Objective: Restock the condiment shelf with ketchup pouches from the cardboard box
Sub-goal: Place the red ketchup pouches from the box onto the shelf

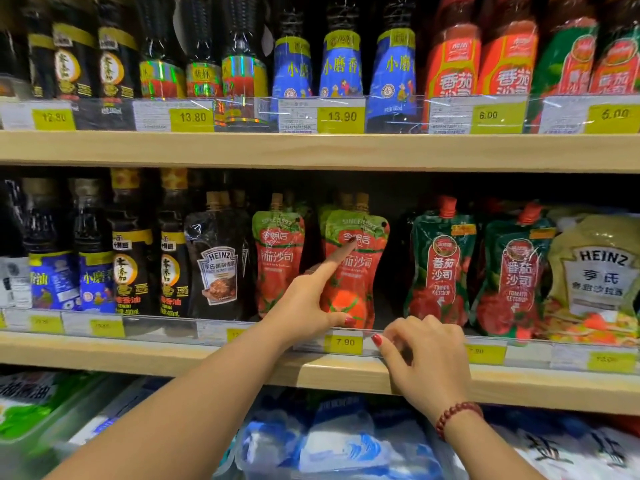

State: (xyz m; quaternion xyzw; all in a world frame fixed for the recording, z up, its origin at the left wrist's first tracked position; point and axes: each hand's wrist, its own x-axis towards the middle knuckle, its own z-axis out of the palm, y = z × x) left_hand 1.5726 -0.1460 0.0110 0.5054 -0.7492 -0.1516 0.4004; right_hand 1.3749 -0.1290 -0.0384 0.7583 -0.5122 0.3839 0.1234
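Note:
Red and green ketchup pouches stand on the middle shelf (207,358): one pouch (278,258) at centre left and a front pouch (360,271) with others behind it. My left hand (311,299) reaches over the clear rail; its index finger touches the front pouch's label and its thumb rests near the pouch's base. It holds nothing. My right hand (426,355), with a red bead bracelet, rests with curled fingers on the clear price rail (346,341) by the 7.90 tag. No cardboard box is in view.
Green ketchup pouches (440,268) and a Heinz salad dressing pouch (595,278) stand to the right. A black Heinz pouch (218,265) and dark bottles (131,251) fill the left. There is a gap between the red and green pouches. Bagged goods (339,441) lie on the shelf below.

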